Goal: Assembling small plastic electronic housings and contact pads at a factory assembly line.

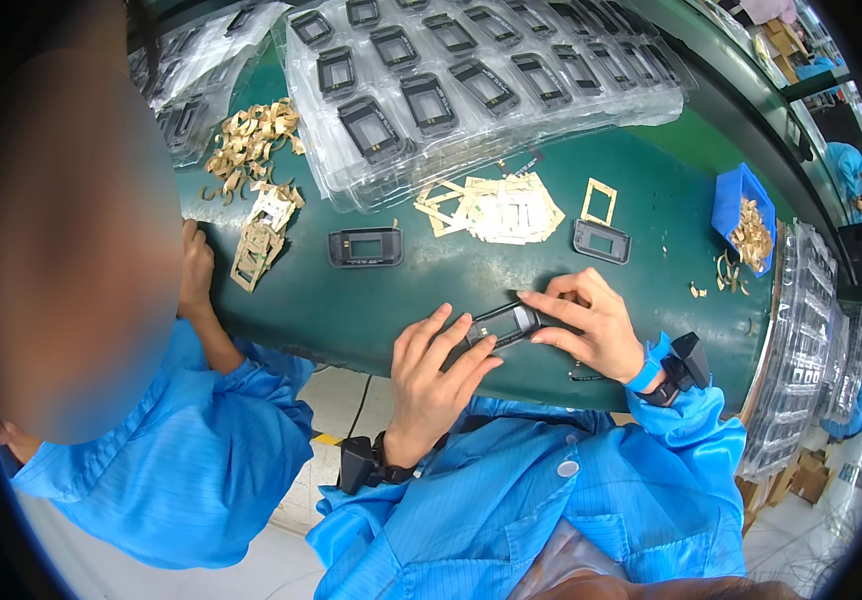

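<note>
Head view: left hand [434, 372] and right hand [591, 322] both grip a black frame part [503, 323] above the green table [371, 300].

Black frame part [503, 324] showing grey glossy window. Table [401, 300] showing dark green. Sleeves [681, 400] showing bright blue with fine stripe pattern. Paper cut-outs [496, 208] showing pale tan. Bin [729, 200] showing blue. Trays [471, 70] showing clear, carrying black frames.
</note>
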Motion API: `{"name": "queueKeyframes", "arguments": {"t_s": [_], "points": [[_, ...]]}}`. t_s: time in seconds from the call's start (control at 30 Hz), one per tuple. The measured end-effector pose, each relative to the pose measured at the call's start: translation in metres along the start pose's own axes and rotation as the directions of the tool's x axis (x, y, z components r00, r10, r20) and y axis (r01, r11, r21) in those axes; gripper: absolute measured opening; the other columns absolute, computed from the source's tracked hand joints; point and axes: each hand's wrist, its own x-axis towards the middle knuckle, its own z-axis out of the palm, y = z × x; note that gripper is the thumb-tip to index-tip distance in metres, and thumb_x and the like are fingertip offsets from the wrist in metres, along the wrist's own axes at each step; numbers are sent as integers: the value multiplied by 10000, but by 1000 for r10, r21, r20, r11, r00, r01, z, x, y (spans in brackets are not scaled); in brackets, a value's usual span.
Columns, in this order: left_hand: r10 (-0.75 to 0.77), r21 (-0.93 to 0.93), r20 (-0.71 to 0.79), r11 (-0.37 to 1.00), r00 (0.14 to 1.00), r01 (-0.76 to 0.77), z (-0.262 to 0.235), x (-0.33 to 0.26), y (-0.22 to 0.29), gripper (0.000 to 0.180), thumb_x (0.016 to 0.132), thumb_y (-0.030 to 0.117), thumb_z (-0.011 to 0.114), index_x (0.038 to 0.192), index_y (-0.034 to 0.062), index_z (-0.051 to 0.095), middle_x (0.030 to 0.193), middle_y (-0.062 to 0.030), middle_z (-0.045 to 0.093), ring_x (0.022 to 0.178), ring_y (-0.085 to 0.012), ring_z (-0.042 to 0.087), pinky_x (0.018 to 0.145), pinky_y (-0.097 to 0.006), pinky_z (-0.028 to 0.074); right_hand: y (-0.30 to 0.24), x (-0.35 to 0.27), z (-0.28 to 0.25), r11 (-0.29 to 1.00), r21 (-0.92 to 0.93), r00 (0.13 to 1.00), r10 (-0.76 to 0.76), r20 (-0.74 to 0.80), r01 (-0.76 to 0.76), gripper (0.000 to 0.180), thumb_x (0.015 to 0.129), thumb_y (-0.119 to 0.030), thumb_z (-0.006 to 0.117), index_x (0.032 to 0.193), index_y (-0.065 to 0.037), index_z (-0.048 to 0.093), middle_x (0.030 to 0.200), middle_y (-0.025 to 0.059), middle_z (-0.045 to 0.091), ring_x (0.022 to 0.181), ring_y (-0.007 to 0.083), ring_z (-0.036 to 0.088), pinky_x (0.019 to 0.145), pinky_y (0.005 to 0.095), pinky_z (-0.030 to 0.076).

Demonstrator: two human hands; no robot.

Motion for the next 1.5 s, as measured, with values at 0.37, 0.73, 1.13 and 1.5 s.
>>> {"name": "queueKeyframes", "arguments": {"t_s": [0.37,0.73,1.13,1.5], "points": [[-48,-24,-20,999,999,48,2,2,3,222,785,220,833,998,165,803,1122,-55,710,1191,-292,608,963,-431,431,5,15,-2,997,43,992,56,115,-61,419,717,-276,866,1121,-191,796,904,13,576,832,204,565,716,339,493],[-81,-49,-23,996,996,80,2,2,4,218,781,219,830,991,169,799,1107,-37,711,1177,-290,614,961,-417,420,11,11,-6,972,217,992,67,110,-90,465,720,-250,877,1171,-195,773,916,31,604,881,227,565,786,353,490],[-56,23,75,998,996,55,-1,6,8,351,805,176,772,1118,334,791,1110,-86,645,1175,-315,559,994,-435,377,9,13,-1,989,106,986,86,141,-101,436,724,-235,870,1151,-240,785,874,5,574,883,217,520,830,345,439],[0,109,124,994,992,-14,1,3,6,401,867,159,674,1185,390,754,1127,-111,624,1176,-333,529,1000,-471,355,18,4,5,992,124,998,2,62,-10,455,731,-295,847,1177,-238,777,886,1,574,827,205,528,766,342,460]]}}
